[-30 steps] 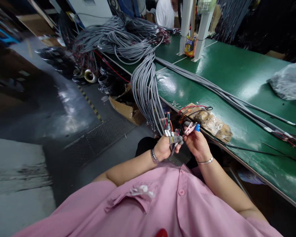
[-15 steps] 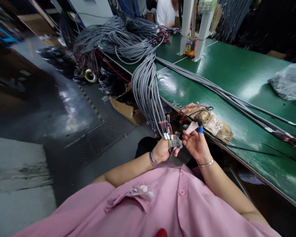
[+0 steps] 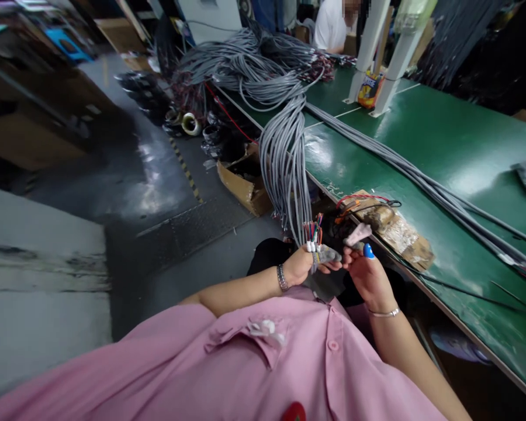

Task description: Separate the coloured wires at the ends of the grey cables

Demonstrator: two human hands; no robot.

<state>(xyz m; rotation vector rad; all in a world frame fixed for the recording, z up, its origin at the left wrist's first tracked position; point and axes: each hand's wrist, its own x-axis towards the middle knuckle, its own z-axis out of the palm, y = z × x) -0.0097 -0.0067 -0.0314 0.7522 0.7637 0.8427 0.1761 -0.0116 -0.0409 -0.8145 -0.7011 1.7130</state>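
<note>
Grey round cables with white-banded ends and fanned-out multicoloured wires [image 3: 314, 237] are clasped as a bundle in the left hand [image 3: 298, 266], their wire tips standing up toward twelve o'clock. The left thumb, wrapped in grey material [image 3: 328, 256], presses across them and points to three o'clock.

The right hand [image 3: 370, 280] is just beside it at three o'clock, palm partly upturned, its curled fingers gripping a pale pink tool [image 3: 358, 234] whose exact form is blurred. A blue cover [image 3: 368, 251] caps the right thumb. Whether the fingertips of the two hands touch, I cannot tell.

From the hands, a long hanging loop of grey cables [image 3: 284, 155] drops over the edge of the green-topped bench [image 3: 456, 134] at eleven o'clock. An open brown cardboard box [image 3: 241, 184] sits on the floor near ten o'clock. On the bench at two o'clock lies a brown block wrapped in clear film [image 3: 401, 234], with straight grey cables [image 3: 421, 169] stretched beyond it.
</note>
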